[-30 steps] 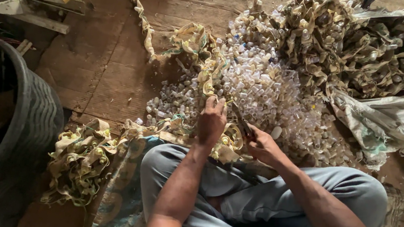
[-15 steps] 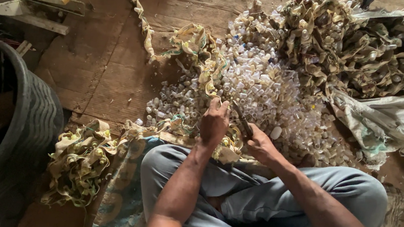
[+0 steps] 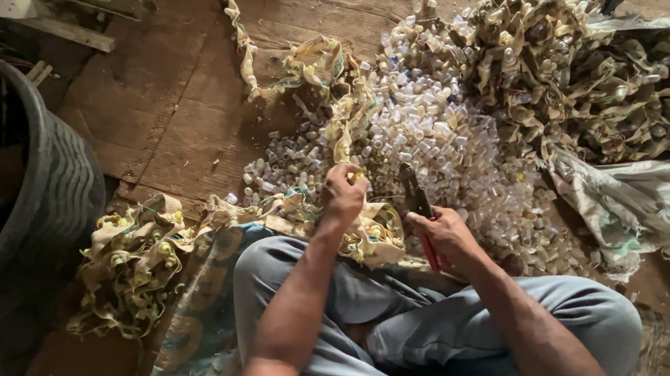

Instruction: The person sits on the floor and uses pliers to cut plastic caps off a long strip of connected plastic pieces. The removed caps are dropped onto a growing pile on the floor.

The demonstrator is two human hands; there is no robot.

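Fingers [image 3: 345, 182] around yellowish strip [image 3: 340, 122]

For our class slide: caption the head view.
Left hand grips fabric strip; right hand holds pliers beside small plastic tubes.

Off left — a dark ribbed tub [image 3: 51, 208], wooden scraps [image 3: 55, 5] above; far right, a crumpled grey sack [image 3: 657, 205].

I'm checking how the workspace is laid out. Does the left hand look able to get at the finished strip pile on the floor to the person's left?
Probably yes: nothing lies between the left hand and the strip pile, though the hand now grips the strip.
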